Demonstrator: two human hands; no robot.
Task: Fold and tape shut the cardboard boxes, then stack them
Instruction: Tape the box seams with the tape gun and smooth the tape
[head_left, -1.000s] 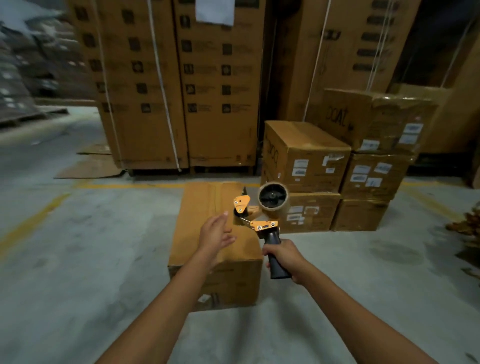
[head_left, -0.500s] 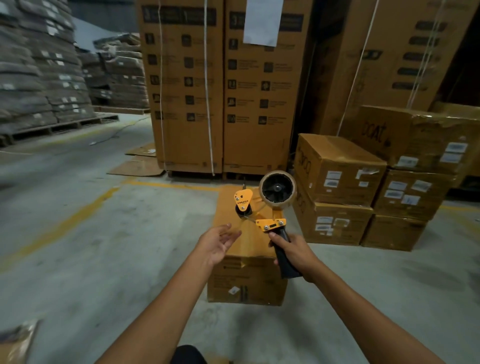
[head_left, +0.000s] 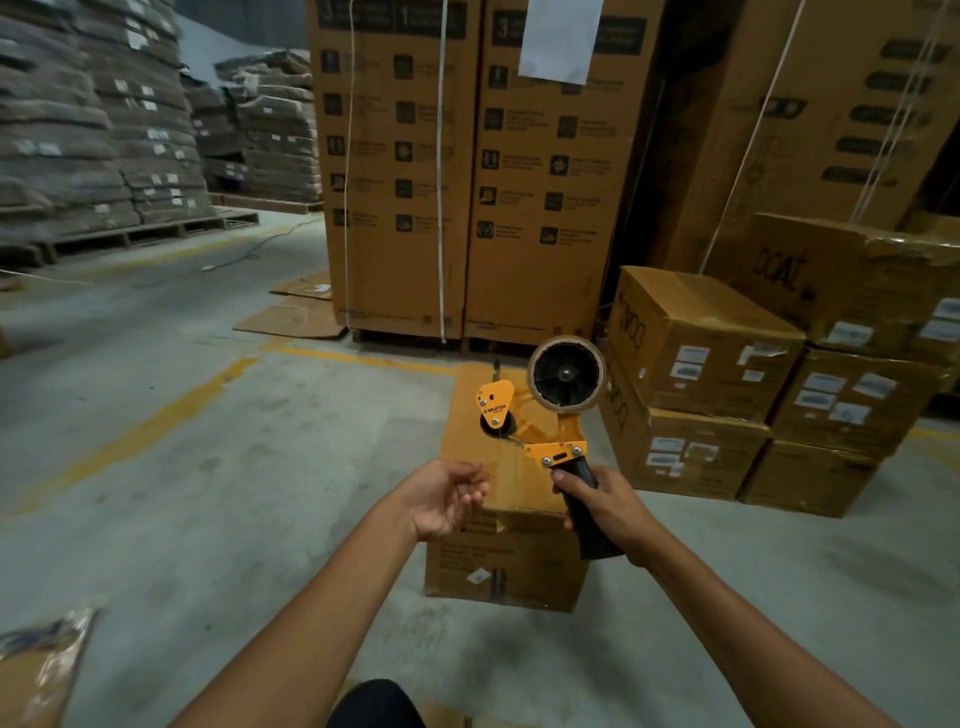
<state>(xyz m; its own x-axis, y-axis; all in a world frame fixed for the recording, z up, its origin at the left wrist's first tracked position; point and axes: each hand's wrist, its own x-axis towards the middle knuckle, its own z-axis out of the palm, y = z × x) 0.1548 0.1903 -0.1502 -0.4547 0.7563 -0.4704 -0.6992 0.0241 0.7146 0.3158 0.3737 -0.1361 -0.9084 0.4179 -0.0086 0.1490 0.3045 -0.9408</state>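
Around the black handle of the tape dispenser (head_left: 567, 434) my right hand (head_left: 605, 506) grips tight. Just left of it my left hand (head_left: 447, 496) hovers palm-up, fingers loosely curled, holding nothing. Under both hands sits the cardboard box (head_left: 504, 566) on the floor (head_left: 260, 493); stacked boxes (head_left: 696, 338) stand beyond, rightward.

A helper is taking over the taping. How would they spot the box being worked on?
Find the tall strapped cartons at the back. In front of them, just past the yellow floor line, one cardboard box sits on the concrete, beyond the tape dispenser in the right hand. Unlike the labelled boxes stacked to its right, it stands alone.
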